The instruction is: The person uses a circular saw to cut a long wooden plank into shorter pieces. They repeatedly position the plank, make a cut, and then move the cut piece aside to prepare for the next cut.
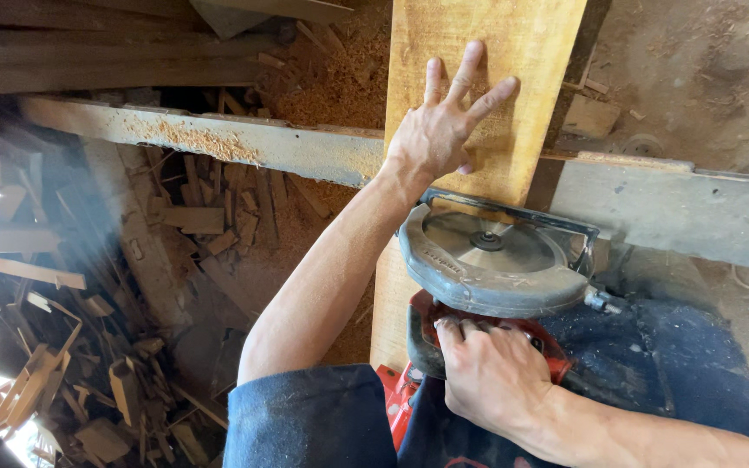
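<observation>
Sawdust and offcuts (88, 364) litter the floor below. Your left hand (435, 130), fingers splayed flat, pins the plank (513, 52); your right hand (491, 377) grips the circular saw (487, 260) at six o'clock. Blade bind could kick it toward those fingers.

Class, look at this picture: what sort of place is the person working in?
Probably a rough woodworking or carpentry yard: a circular saw sits on a wooden plank, with sawdust and heaped offcuts below.
</observation>
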